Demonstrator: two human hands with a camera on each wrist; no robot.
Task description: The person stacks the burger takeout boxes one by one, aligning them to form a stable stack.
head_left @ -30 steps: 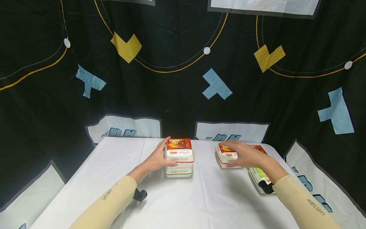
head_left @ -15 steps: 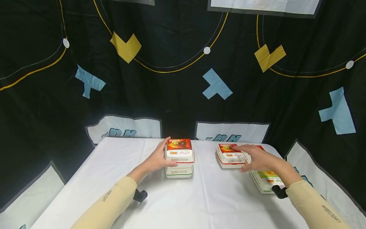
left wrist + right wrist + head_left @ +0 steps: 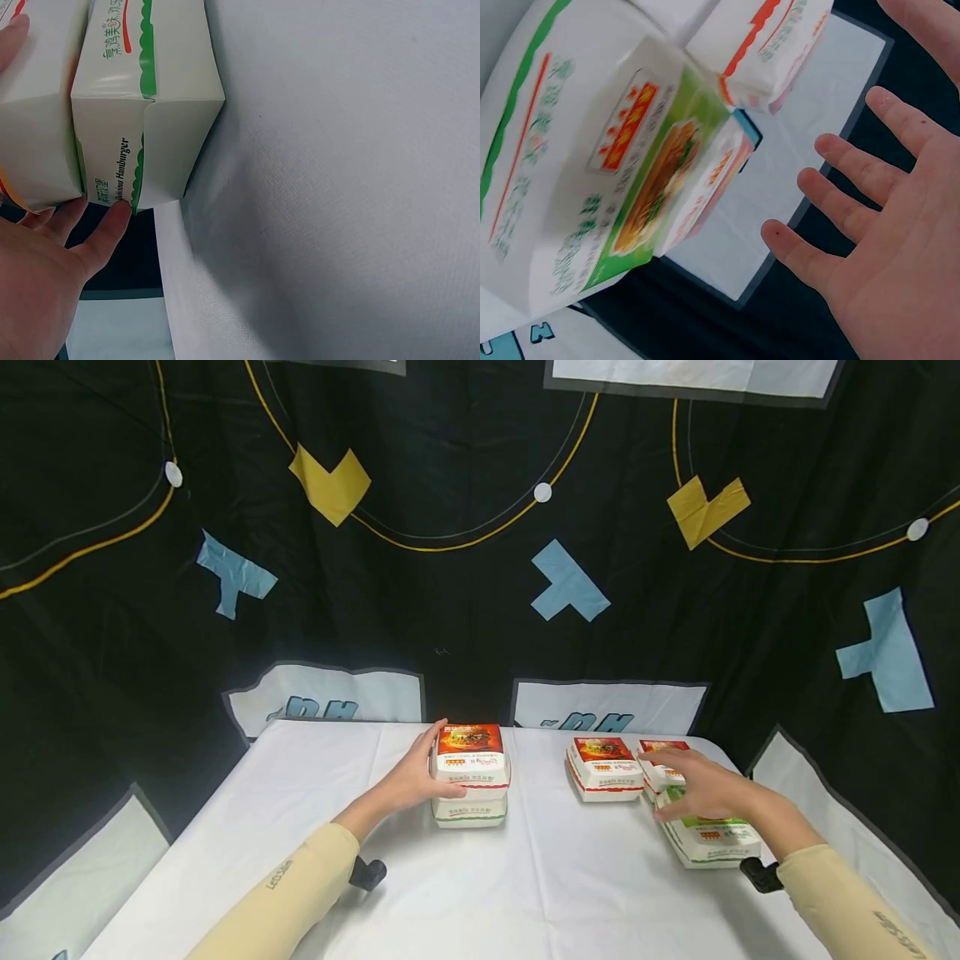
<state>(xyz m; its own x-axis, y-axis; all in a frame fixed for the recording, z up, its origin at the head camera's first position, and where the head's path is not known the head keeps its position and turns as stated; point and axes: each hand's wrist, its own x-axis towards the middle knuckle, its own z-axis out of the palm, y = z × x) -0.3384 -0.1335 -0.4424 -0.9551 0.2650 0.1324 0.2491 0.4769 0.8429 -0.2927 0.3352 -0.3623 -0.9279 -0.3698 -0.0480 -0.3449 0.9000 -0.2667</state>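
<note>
Two paper hamburger boxes are stacked at the table's middle: a red-topped box [image 3: 471, 768] above a green-trimmed box [image 3: 469, 814]. My left hand [image 3: 408, 781] grips this stack from its left side, thumb in front and fingers behind; in the left wrist view a fingertip also touches the green-trimmed box. On the right, my right hand [image 3: 708, 787] hovers over a green-topped hamburger box [image 3: 711, 850], partly covering it. The right wrist view shows those fingers [image 3: 862, 169] spread and apart from the boxes. Behind it stands a red-topped box [image 3: 654, 770], partly hidden by the hand.
Another red-topped hamburger box [image 3: 604, 777] sits just left of the right-hand group. A white cloth [image 3: 525, 893] covers the table. Black curtain [image 3: 450, 610] with taped paper shapes hangs behind the table's far edge.
My right hand has let go of the left red-topped box and moved right, toward the viewer, over the green-topped box. The left hand and its stack have stayed still.
</note>
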